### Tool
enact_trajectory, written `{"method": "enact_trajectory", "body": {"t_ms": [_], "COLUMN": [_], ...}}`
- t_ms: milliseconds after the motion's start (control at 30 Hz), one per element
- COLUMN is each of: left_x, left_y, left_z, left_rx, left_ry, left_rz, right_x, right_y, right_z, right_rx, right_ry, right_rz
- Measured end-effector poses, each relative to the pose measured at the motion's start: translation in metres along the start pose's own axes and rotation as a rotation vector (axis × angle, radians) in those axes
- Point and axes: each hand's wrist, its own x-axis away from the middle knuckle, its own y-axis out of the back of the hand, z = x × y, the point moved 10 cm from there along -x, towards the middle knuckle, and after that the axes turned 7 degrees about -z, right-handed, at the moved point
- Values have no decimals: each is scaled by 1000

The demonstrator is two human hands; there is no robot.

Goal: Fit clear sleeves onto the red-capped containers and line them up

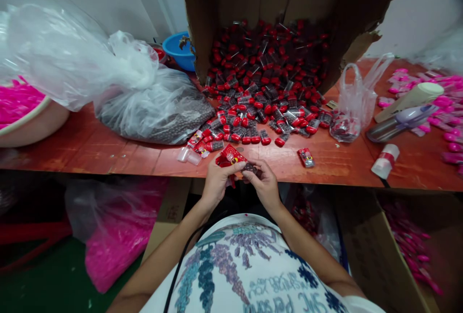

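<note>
Arms (pixel 306 238) forward, my left hand (pixel 216 181) pinches a red printed packet (pixel 231 155), right hand (pixel 266 183) a dark rounded piece (pixel 249 168), beside this reddish-brown table (pixel 343 168), green floor (pixel 54 284) below.

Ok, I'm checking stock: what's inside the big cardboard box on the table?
Many red-and-clear containers, heaped and spilling onto the table; whatever lies beneath the top ones is covered.
</note>
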Motion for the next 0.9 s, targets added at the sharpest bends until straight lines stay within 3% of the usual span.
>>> {"method": "enact_trajectory", "body": {"t_ms": [133,367,567,900], "left_x": [-3,1,-5,-10], "left_y": [0,-13,-7,-23], "left_z": [4,17,22,49], "left_rx": [-2,12,0,4], "left_ry": [40,129,135,191], "left_rz": [-19,63,23,117], "right_x": [-5,-6,-9,-11], "right_y": [-8,-4,4,19], "right_z": [0,-7,-22,-34], "right_rx": [-98,-216,-165,-68], "right_ry": [-32,-157,-221,-264], "right_rz": [118,125,117,43]}}
